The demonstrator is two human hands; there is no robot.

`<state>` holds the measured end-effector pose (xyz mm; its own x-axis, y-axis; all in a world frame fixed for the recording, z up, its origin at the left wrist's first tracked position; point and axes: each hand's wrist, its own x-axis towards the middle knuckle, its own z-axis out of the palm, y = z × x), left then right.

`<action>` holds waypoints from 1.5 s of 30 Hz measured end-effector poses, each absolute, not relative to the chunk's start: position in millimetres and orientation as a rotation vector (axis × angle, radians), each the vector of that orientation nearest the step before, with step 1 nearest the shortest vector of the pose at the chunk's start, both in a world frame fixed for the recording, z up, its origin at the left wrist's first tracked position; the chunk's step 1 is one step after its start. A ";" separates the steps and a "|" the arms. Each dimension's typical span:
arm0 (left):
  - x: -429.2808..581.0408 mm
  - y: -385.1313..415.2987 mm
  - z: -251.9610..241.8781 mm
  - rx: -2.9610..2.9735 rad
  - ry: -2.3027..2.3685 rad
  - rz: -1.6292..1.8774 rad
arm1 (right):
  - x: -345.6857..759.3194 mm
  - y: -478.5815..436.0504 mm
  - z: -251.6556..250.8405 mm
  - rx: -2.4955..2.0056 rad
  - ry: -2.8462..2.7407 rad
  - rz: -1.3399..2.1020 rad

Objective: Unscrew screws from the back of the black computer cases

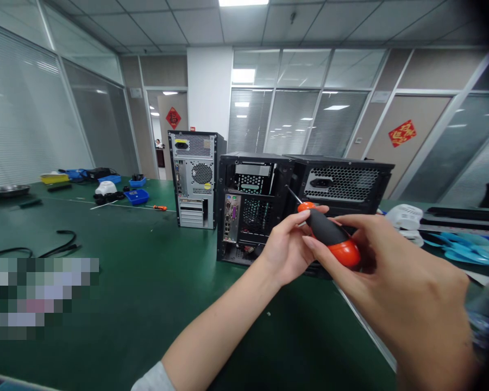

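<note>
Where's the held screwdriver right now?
Head view, right of centre: the screwdriver is in the left hand and right hand, tip pointing at the middle case, near its right edge.

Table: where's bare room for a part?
Widest: between pixelated patch, silver case and left forearm. Smaller: between that and right forearm, bar a white speck. Crowded: right, blue blades; back left, blue trays; ahead, left hand and right hand on screwdriver.

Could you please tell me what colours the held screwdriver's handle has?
The handle is black and orange, best seen in the head view.
</note>
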<state>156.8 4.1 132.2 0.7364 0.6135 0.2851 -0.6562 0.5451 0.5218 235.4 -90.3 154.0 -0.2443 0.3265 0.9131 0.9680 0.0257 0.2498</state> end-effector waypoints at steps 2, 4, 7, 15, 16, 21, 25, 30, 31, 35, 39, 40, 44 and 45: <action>156.9 3.9 132.1 0.644 -0.061 0.755 | 236.0 -90.7 153.8 -1.336 -1.639 -1.237; 157.1 3.5 132.1 0.644 -0.061 0.754 | 237.3 -91.5 152.7 -1.343 -1.629 -1.245; 157.5 3.3 131.8 0.654 -0.065 0.754 | 239.2 -92.0 150.5 -1.349 -1.606 -1.250; 159.8 5.4 130.3 0.652 -0.042 0.754 | 240.4 -88.5 148.6 -1.424 -1.554 -1.229; 160.1 5.6 130.0 0.650 -0.043 0.754 | 240.3 -88.2 148.6 -1.432 -1.551 -1.232; 161.5 5.5 129.7 0.651 -0.045 0.746 | 240.5 -87.5 147.7 -1.488 -1.484 -1.252; 163.3 5.2 130.7 0.657 -0.030 0.730 | 243.8 -86.5 147.2 -1.500 -1.472 -1.251; 165.0 4.8 130.9 0.675 -0.040 0.730 | 245.9 -85.2 147.9 -1.505 -1.462 -1.249; 165.0 4.7 130.8 0.677 -0.041 0.732 | 245.6 -85.3 148.0 -1.507 -1.459 -1.242; 163.1 4.3 130.8 0.695 -0.043 0.740 | 243.6 -86.1 147.4 -1.524 -1.448 -1.202; 160.7 4.5 131.2 0.724 -0.058 0.726 | 241.4 -86.2 147.2 -1.558 -1.415 -1.165; 160.3 4.7 131.0 0.727 -0.065 0.722 | 240.7 -86.2 147.4 -1.563 -1.408 -1.155; 159.4 6.0 128.9 0.744 -0.096 0.714 | 238.1 -86.2 149.1 -1.570 -1.377 -1.107; 159.3 6.3 128.0 0.752 -0.104 0.713 | 238.0 -86.2 149.5 -1.565 -1.367 -1.102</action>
